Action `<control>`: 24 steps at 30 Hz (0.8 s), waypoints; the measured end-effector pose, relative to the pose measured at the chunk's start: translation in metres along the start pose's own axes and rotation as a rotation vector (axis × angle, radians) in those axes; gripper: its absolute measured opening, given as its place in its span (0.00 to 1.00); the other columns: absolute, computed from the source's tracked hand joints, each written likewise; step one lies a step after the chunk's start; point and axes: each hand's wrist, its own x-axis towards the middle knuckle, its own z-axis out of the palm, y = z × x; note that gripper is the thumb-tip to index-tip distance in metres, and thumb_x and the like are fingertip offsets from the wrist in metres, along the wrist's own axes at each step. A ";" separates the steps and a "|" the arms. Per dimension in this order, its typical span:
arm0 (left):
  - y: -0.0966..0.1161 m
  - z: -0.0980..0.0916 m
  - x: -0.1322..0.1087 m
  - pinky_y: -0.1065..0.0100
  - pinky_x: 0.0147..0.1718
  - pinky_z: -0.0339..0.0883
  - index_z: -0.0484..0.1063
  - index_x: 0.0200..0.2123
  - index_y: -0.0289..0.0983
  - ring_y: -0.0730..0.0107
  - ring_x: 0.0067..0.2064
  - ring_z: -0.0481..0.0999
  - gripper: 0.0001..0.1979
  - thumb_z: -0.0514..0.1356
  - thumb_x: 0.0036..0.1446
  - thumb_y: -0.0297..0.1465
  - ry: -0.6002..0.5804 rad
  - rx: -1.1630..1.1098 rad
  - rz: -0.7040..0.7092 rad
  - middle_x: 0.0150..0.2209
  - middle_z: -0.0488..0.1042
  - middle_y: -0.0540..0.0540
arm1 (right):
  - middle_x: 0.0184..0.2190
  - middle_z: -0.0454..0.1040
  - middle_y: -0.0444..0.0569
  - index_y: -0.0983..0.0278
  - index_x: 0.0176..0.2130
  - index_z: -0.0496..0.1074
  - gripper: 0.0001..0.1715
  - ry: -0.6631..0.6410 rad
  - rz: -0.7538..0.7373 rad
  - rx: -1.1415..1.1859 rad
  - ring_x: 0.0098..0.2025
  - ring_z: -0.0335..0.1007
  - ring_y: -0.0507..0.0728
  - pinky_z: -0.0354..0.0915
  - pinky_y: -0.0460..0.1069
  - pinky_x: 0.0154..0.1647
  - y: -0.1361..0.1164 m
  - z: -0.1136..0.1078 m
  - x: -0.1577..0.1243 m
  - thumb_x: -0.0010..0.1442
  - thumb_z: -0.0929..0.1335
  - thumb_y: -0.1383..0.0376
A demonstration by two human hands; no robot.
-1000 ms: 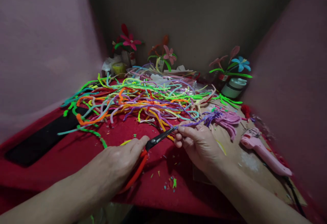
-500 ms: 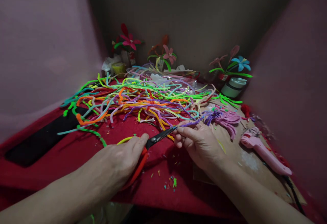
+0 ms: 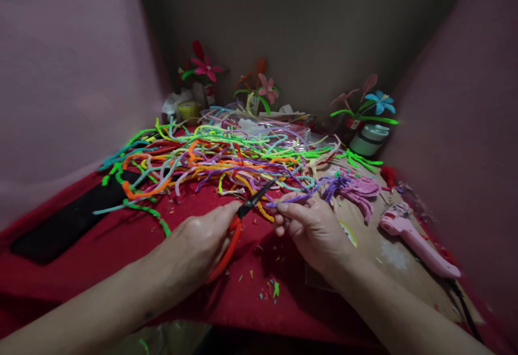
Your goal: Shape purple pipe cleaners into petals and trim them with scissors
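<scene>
My left hand [image 3: 206, 241] is wrapped round the red handles of a pair of scissors [image 3: 231, 248], whose dark blades point up and to the right over the near edge of the stem pile. Between thumb and fingers, my right hand [image 3: 315, 228] pinches a purple fuzzy stem [image 3: 297, 198]. Its tip sticks out to the left, close to the blades but apart from them. The stem runs back towards a bundle of purple and pink stems [image 3: 360, 189]. A large heap of multicoloured fuzzy stems [image 3: 226, 152] lies beyond both hands.
Fuzzy flowers [image 3: 379, 102] stand along the back wall. At the right, a pink glue gun [image 3: 418, 241] with a cord lies on a brown board [image 3: 388, 274]. A black strip [image 3: 60, 223] is at left. Small clippings [image 3: 276, 289] dot the red cloth [image 3: 251, 312] in front.
The scissors have moved off the stem tip, and their blades now point more steeply upward. My left hand has shifted slightly up and right. My right hand still pinches the purple stem.
</scene>
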 end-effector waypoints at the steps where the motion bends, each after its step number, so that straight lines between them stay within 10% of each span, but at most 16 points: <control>1: 0.001 -0.004 0.004 0.71 0.35 0.69 0.65 0.48 0.33 0.67 0.35 0.76 0.17 0.48 0.56 0.26 0.004 -0.039 -0.027 0.37 0.76 0.41 | 0.20 0.71 0.44 0.67 0.25 0.72 0.04 0.002 -0.014 -0.024 0.22 0.66 0.49 0.63 0.44 0.20 -0.001 0.000 -0.001 0.45 0.72 0.70; 13: 0.035 0.003 0.034 0.72 0.37 0.67 0.64 0.51 0.37 0.71 0.36 0.73 0.24 0.56 0.48 0.22 0.161 -0.571 -0.252 0.41 0.73 0.46 | 0.20 0.69 0.42 0.66 0.26 0.74 0.02 -0.019 -0.093 -0.218 0.21 0.59 0.48 0.57 0.45 0.24 0.003 0.003 -0.008 0.47 0.71 0.68; 24: 0.036 -0.007 0.048 0.79 0.11 0.52 0.63 0.30 0.35 0.82 0.14 0.58 0.08 0.61 0.48 0.28 -0.157 -1.092 -0.561 0.16 0.64 0.56 | 0.15 0.64 0.40 0.66 0.26 0.72 0.06 -0.046 -0.020 -0.268 0.16 0.55 0.47 0.54 0.44 0.18 0.008 0.000 -0.006 0.50 0.70 0.64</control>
